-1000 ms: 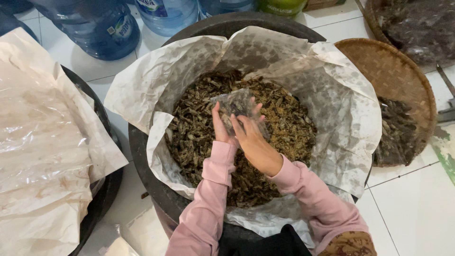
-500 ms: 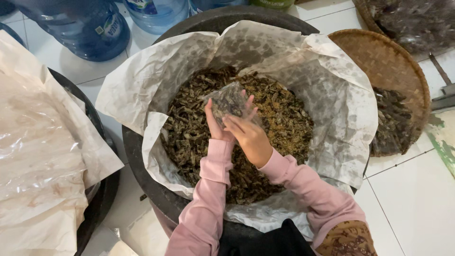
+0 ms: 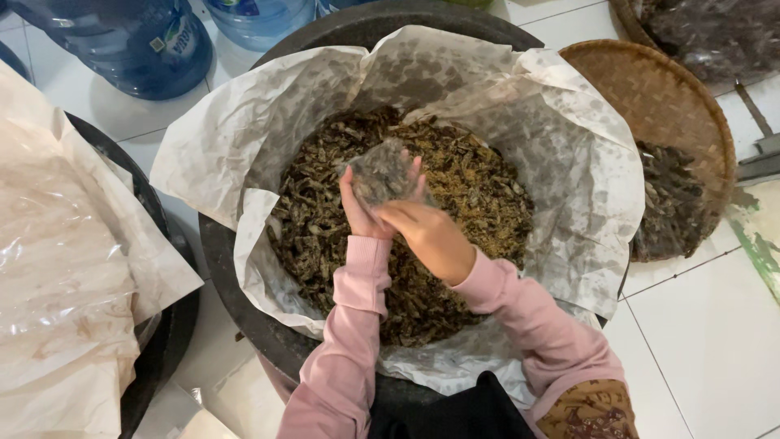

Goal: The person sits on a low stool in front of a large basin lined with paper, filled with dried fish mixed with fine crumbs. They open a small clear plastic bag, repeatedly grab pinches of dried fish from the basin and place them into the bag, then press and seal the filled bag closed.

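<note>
Both hands have lifted the small clear bag (image 3: 382, 172) slightly higher at frame centre; left hand (image 3: 361, 213) and right hand (image 3: 426, 236) fingers clamp it above the dried leaves (image 3: 471, 187) in the paper-lined basin (image 3: 236, 268).

- The white tiled floor (image 3: 699, 341) carries everything around me.
- A big dark tub (image 3: 236, 284) stands on it at the centre of the frame, lined with white paper (image 3: 569, 162) and filled with dark dried bits (image 3: 471, 187).
- Two blue water jugs (image 3: 122, 41) stand at the upper left.
- A second dark tub (image 3: 166, 325), covered with pale paper and clear plastic (image 3: 57, 268), sits at the left edge.
- A round woven tray (image 3: 658, 97) holding a dark heap lies at the upper right, touching the centre tub's paper.
</note>
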A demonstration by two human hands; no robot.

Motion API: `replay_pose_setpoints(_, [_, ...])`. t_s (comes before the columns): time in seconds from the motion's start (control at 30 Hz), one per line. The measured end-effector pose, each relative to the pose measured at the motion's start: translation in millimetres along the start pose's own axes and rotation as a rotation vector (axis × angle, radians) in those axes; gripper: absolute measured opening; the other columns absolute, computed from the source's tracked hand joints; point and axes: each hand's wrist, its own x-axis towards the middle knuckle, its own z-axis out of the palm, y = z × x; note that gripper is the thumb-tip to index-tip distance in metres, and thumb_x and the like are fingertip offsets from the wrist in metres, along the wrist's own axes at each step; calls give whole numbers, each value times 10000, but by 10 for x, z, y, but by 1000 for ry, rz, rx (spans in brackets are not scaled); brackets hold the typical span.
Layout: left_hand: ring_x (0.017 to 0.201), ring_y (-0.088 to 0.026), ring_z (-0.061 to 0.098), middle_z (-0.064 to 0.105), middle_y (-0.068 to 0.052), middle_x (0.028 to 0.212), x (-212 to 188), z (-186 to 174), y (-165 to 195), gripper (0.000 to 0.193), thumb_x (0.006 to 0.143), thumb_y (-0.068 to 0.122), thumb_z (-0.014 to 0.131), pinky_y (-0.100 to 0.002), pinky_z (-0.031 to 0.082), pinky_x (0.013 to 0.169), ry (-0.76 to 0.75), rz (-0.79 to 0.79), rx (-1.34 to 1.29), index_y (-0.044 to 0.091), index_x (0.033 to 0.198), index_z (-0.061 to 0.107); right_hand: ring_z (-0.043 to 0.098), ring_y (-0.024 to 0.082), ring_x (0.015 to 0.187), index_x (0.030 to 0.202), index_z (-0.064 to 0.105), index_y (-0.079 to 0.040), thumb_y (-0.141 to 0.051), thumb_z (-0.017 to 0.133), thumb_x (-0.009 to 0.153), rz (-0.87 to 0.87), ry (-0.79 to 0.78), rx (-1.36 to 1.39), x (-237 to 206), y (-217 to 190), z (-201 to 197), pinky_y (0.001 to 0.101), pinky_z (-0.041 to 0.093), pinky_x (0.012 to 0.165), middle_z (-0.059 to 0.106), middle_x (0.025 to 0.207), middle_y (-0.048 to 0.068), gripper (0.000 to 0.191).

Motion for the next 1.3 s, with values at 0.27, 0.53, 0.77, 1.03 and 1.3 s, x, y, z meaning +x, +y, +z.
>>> replay_pose_setpoints(0.27, [1358,-444,520,544,-207,1410,-3,28,48,717,987,556,470,-597,473,1097,132,15,-75,37,1480,442,753,152,833,1133,718,9,-4,610,1058,228,-19,611,-4,917,-712,254,648,728,754,1000,115,133])
replay_pose_setpoints(0.53, [1344,-438,522,519,-213,1440,-36,94,32,705,990,542,474,-592,484,1061,97,4,-117,45,1489,448,758,230,865,1135,755,-77,-62,653,941,612,-304,-40,-704,2045,-99,361,593,786,781,1028,107,220])
replay_pose_setpoints(0.77, [1339,-443,527,530,-215,1439,-24,82,40,722,993,545,467,-598,475,1086,91,-7,-101,35,1502,433,727,351,862,1064,791,-136,-61,691,827,481,-608,-232,-1154,2300,473,464,584,778,764,956,143,268])
replay_pose_setpoints(1.03, [1352,-450,518,534,-225,1435,-15,48,58,728,998,540,426,-587,463,1096,100,1,-86,23,1509,422,724,375,845,920,721,-62,-95,644,842,313,-737,-80,-1272,1855,1299,475,583,752,741,903,179,115])
replay_pose_setpoints(1.3, [1365,-447,502,515,-220,1450,-10,11,80,732,1007,542,416,-588,462,1094,90,0,-105,21,1521,406,711,422,855,1010,701,-24,-270,710,921,565,-632,-57,-1362,1611,1469,499,574,753,729,925,232,262])
